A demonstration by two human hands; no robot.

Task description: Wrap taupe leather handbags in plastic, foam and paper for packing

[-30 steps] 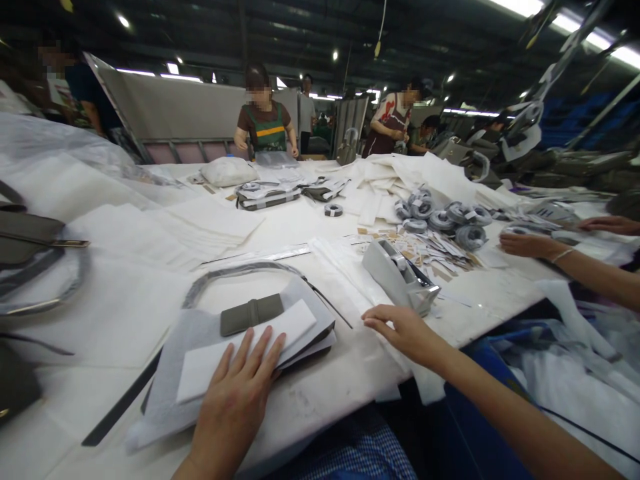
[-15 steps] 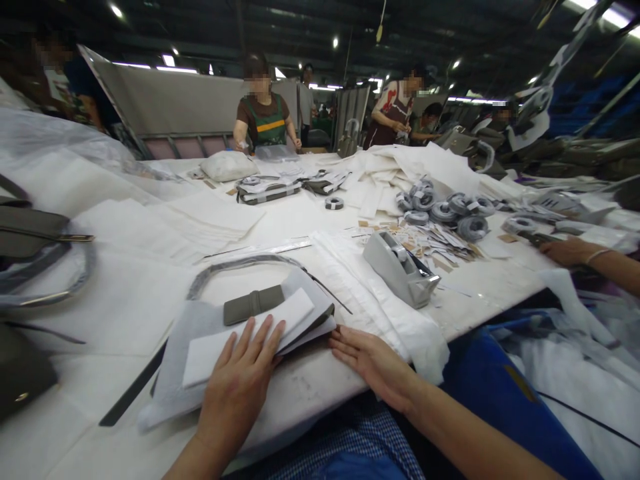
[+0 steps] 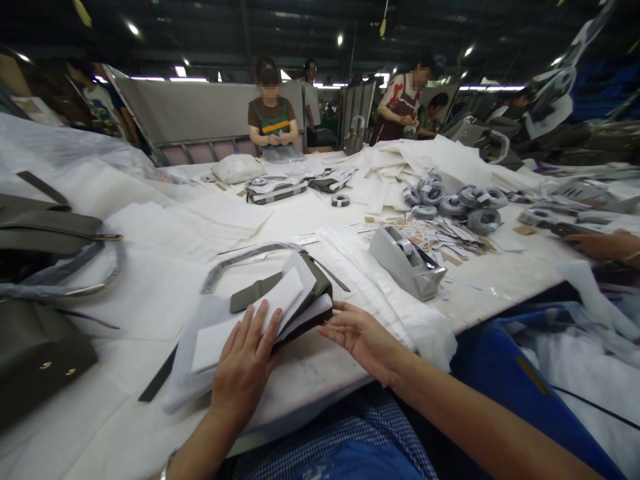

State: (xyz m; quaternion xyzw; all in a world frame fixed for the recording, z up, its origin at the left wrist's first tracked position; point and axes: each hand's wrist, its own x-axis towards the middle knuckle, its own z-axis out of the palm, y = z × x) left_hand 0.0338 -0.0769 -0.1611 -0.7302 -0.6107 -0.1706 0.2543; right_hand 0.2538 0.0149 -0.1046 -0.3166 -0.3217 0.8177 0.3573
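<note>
head | worn on the person's head, above the worktable's near edge | faces forward, tilted down | left hand and right hand close, lower centre | grey partition far off, upper left

Grey partition beneath dark ceiling

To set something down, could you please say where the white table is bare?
The white table is mostly bare right of the grey tape dispenser and between left hand and right hand; behind the dispenser, brown-white paper scraps and round grey coils crowd it.
</note>
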